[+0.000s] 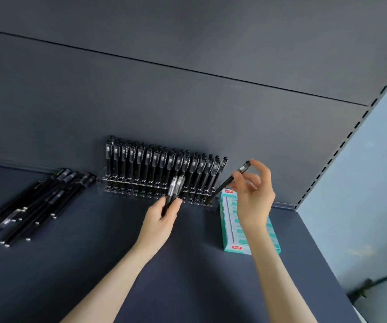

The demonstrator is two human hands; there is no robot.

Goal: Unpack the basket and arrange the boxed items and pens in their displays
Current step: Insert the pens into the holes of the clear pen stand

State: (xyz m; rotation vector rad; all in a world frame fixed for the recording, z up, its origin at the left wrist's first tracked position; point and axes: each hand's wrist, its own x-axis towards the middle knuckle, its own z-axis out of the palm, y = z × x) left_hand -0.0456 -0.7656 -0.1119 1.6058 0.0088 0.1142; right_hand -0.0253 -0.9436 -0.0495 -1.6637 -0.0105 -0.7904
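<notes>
pen (225,184) tip obscured, left hand (162,216) pens (175,186) blurred

One clear rack (122,185), one teal box (228,220), one pen (222,188) in right hand (254,201), two or three pens (175,186) in left hand (162,215), loose pile (36,201) too bunched to count.

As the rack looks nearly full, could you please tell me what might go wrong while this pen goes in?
1. The right hand holds the pen tilted, with its tip at the right end of the rack. It may miss a hole or nudge the tightly packed standing pens.
2. The left hand grips spare pens right in front of the rack. They could knock the row or slip loose.
3. The box lies close beside that end, crowding the right hand.
</notes>
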